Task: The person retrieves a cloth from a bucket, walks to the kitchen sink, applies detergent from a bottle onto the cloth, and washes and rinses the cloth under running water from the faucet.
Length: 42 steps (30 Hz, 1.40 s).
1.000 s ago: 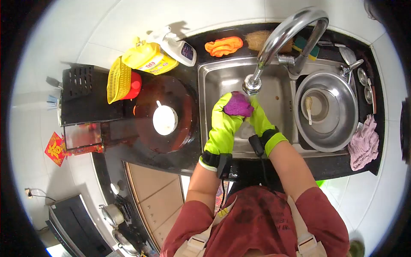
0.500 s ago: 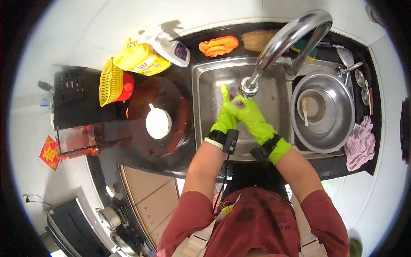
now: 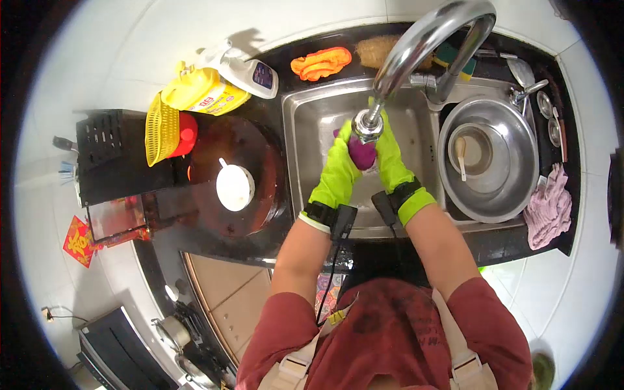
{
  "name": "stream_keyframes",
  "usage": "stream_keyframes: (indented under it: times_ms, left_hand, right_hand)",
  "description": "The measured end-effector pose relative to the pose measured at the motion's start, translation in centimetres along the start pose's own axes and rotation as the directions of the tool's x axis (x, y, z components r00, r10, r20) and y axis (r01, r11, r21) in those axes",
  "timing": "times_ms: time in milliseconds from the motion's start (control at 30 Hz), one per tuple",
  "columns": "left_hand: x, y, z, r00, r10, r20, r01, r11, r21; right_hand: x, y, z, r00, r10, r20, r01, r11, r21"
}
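Note:
Both my hands wear bright green rubber gloves and are over the steel sink [image 3: 416, 195], under the tap [image 3: 369, 125]. Between them is a rounded, smooth purple object [image 3: 362, 155], whose kind I cannot make out. My left hand [image 3: 338, 164] grips its left side, and my right hand [image 3: 391, 159] presses against its right side. The tap head covers part of the object and some fingertips. Dark straps with small boxes sit around both wrists.
Right of the sink, a large steel basin [image 3: 448, 188] holds a smaller bowl and a brush [image 3: 461, 156]. An orange cloth [image 3: 321, 64] and yellow bottle [image 3: 205, 94] stand behind. On a round brown board [image 3: 260, 149] at left rests a white handled bowl [image 3: 234, 188].
My hands have moved apart around the purple object, which shows more plainly below the tap. The right hand has turned from lying across to pointing upward. The view has shifted slightly.

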<state>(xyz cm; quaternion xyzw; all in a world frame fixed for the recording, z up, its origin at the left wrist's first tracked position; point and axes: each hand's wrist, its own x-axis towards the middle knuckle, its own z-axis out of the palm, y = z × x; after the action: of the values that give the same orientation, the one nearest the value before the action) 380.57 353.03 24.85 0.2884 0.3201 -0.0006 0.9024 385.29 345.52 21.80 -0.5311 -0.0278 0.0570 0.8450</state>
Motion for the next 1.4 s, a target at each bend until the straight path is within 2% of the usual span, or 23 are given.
stream_keyframes:
  times_ms: [33, 100, 167, 267, 300, 367, 400, 433, 500, 533, 567, 633, 767, 800, 833, 933, 1000, 1067, 1167, 1233, 1300, 1333, 1400]
  left_hand:
    - [-0.5, 0.6, 0.9, 1.000, 0.001, 0.000, -0.001, 1.000, -0.001]
    - [-0.7, 1.7, 1.7, 0.965, -0.005, 0.264, 0.039, 0.992, -0.123]
    - [0.7, 0.2, -0.1, 0.948, -0.014, 0.317, 0.071, 0.983, -0.169]
    - [0.4, 0.8, -1.0, 0.893, -0.124, 0.433, 0.226, 0.955, -0.194]
    - [-0.4, 0.9, -0.6, 0.918, -0.130, 0.373, 0.205, 0.965, -0.167]
    - [-0.9, 0.7, -0.7, 0.941, -0.138, 0.309, 0.188, 0.973, -0.137]
    - [-0.7, 0.2, -0.9, 0.902, -0.209, 0.377, 0.310, 0.923, -0.229]
    - [-0.2, -0.6, -1.2, 0.851, -0.266, 0.452, 0.429, 0.849, -0.308]
    - [2.8, -2.5, -2.8, 0.880, -0.190, 0.435, 0.404, 0.780, -0.478]
    - [2.5, -2.9, -2.4, 0.916, -0.155, 0.370, 0.317, 0.845, -0.430]
    - [2.4, -3.0, -2.0, 0.944, -0.110, 0.310, 0.226, 0.902, -0.368]
    - [1.6, -3.4, -1.4, 0.982, -0.011, 0.187, 0.053, 0.975, -0.218]
    - [2.0, -3.9, -1.3, 0.977, 0.201, 0.077, -0.198, 0.979, -0.043]
    - [1.5, -3.4, -1.3, 0.966, 0.253, -0.046, -0.206, 0.868, 0.452]
    - [0.9, -2.8, -1.3, 0.927, 0.353, -0.128, -0.094, 0.549, 0.830]
    - [-0.7, -1.5, -1.4, 0.888, 0.456, -0.062, -0.133, 0.384, 0.914]
    - [-3.0, 0.7, -1.2, 0.900, 0.434, -0.030, -0.162, 0.399, 0.903]
    - [-2.0, 0.0, -4.8, 0.834, 0.550, -0.043, -0.131, 0.274, 0.953]
    - [-6.2, 2.2, -2.9, 0.832, 0.532, -0.157, -0.385, 0.758, 0.527]
    - [-6.7, 3.3, -3.3, 0.806, 0.537, -0.250, -0.411, 0.811, 0.417]
    - [-6.8, 3.7, -3.4, 0.807, 0.501, -0.313, -0.394, 0.851, 0.346]
    - [-6.7, 3.5, -3.6, 0.819, 0.517, -0.251, -0.432, 0.842, 0.323]
    - [-5.5, 2.7, -4.9, 0.857, 0.500, -0.128, -0.454, 0.848, 0.274]
  right_hand:
    - [0.3, 1.5, -0.9, 1.000, 0.000, 0.002, 0.000, 1.000, 0.000]
    - [0.9, 4.3, -3.3, 0.849, 0.429, 0.309, -0.524, 0.764, 0.376]
    - [0.3, -0.2, -1.9, 0.885, 0.342, 0.315, -0.409, 0.895, 0.179]
    - [0.5, -7.7, -0.5, 0.509, 0.354, 0.784, 0.132, 0.869, -0.477]
    - [0.1, -9.6, -0.1, 0.503, 0.359, 0.787, 0.128, 0.869, -0.478]
    - [-0.7, -12.0, 0.4, 0.422, 0.254, 0.870, 0.721, 0.488, -0.492]
    - [-1.1, -10.9, 0.2, 0.452, -0.018, 0.892, 0.836, 0.358, -0.417]
    - [-1.0, -9.0, -0.3, 0.450, -0.014, 0.893, 0.836, 0.359, -0.415]
    - [0.4, -4.5, -1.3, 0.524, -0.199, 0.828, 0.795, 0.464, -0.392]
    - [-0.5, -3.7, -0.7, 0.783, -0.070, 0.618, 0.411, 0.805, -0.429]
    - [-0.4, -3.2, -0.4, 0.780, -0.070, 0.622, 0.415, 0.802, -0.429]
    - [-0.6, -3.7, 0.5, 0.930, 0.298, 0.213, -0.143, 0.830, -0.540]
    - [-0.7, -1.2, 0.2, 0.994, 0.053, 0.095, -0.015, 0.933, -0.358]
    - [-0.7, 0.1, -0.1, 0.994, 0.054, 0.096, -0.016, 0.934, -0.358]
    - [-0.5, 2.6, -0.9, 0.994, 0.106, -0.018, -0.107, 0.964, -0.245]
    - [-1.4, -0.1, -0.3, 0.947, 0.317, -0.054, -0.320, 0.944, -0.082]
    - [-1.6, -1.2, 0.1, 0.892, 0.451, 0.022, -0.450, 0.892, -0.052]
    - [-0.6, 0.5, 0.1, 0.980, 0.082, 0.181, -0.070, 0.995, -0.070]
    - [1.6, -0.6, -1.0, 0.940, 0.230, 0.253, -0.263, 0.959, 0.105]
    - [1.2, -0.2, -1.9, 0.908, 0.329, 0.260, -0.360, 0.929, 0.081]
    - [0.7, -0.1, -2.4, 0.935, 0.264, 0.238, -0.226, 0.958, -0.177]
    - [0.8, -0.1, -2.4, 0.902, 0.362, 0.234, -0.411, 0.887, 0.212]
    - [1.5, -1.0, -2.2, 0.904, 0.333, 0.269, -0.394, 0.893, 0.218]
